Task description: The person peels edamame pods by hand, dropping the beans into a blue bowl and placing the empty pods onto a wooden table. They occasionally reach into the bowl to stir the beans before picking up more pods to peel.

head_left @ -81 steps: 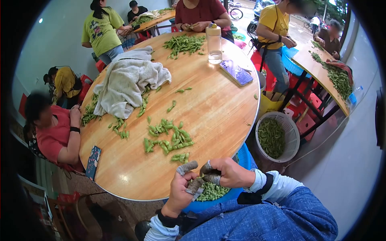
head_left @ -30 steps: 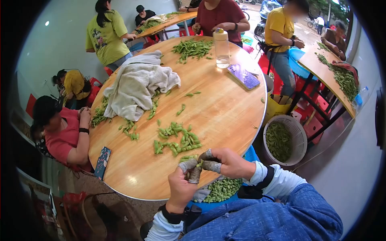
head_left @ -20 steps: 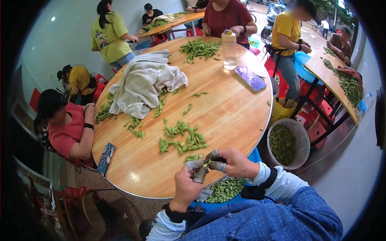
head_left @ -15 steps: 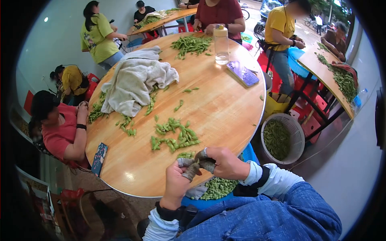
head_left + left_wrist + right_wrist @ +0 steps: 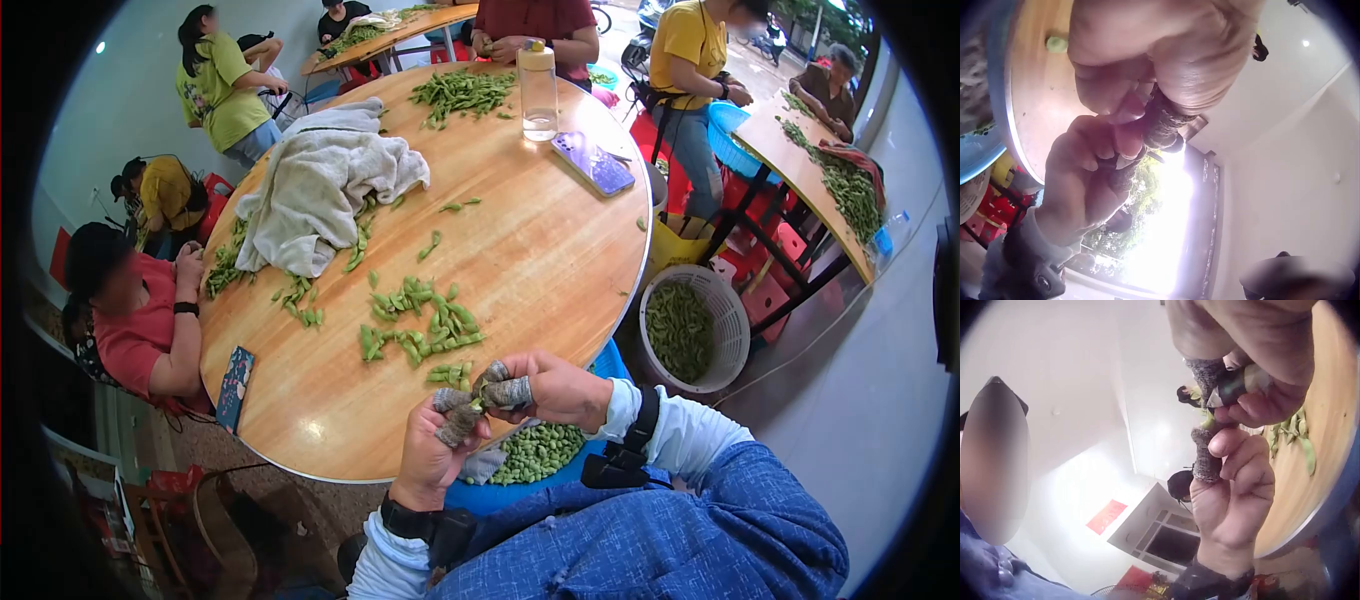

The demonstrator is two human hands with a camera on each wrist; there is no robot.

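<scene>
My left hand [image 5: 432, 450] and right hand [image 5: 560, 388] meet over the table's near edge. Both wear grey knitted covers on thumb and forefinger. Between their fingertips is a small green soybean pod [image 5: 1209, 420], pinched from both sides and mostly hidden by the fingers. In the right wrist view a dark glossy piece [image 5: 1232, 384] with a pale pointed edge shows among the right fingers. Beneath the hands, shelled green beans [image 5: 540, 452] fill a blue basin [image 5: 500, 497], with a grey cloth [image 5: 484, 466] at its side. Loose pods [image 5: 430, 325] lie just beyond on the table.
The round wooden table [image 5: 530, 270] bears a bunched towel [image 5: 325, 190] over more pods, a water bottle [image 5: 538, 95], a phone [image 5: 593, 163] and a dark patterned box [image 5: 235, 388]. A white basket [image 5: 735, 325] of pods stands right. Several people are around the tables.
Both hands have risen a little from over the basin towards the table edge, so more beans show. They stay fingertip to fingertip, with the finger positions shifted. The head view has swung slightly.
</scene>
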